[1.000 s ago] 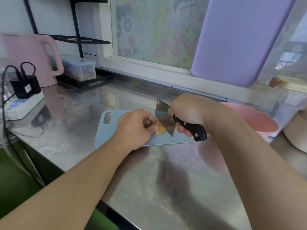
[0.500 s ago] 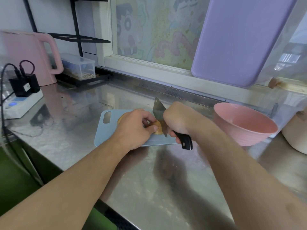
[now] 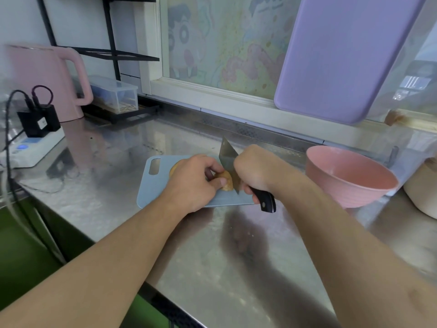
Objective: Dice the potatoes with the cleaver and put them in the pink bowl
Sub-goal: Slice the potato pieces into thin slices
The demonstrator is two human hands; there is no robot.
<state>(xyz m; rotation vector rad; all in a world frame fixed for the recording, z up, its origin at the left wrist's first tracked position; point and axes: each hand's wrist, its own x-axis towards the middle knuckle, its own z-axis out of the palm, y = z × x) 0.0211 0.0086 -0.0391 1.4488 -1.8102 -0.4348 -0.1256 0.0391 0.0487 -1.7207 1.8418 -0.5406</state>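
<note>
Right hand [image 3: 254, 172] grips cleaver [image 3: 228, 159] | left hand [image 3: 196, 181] holds potato [image 3: 225, 183] | blade swung upright since a second ago, slicing | pink bowl [image 3: 350, 178] awaits.

The left hand [image 3: 192, 181] hides most of the potato [image 3: 225, 182] on the board

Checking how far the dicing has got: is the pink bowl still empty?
Empty, as far as shows: the visible inside of the pink bowl is bare, with no potato pieces; its near inner wall is hidden.
</note>
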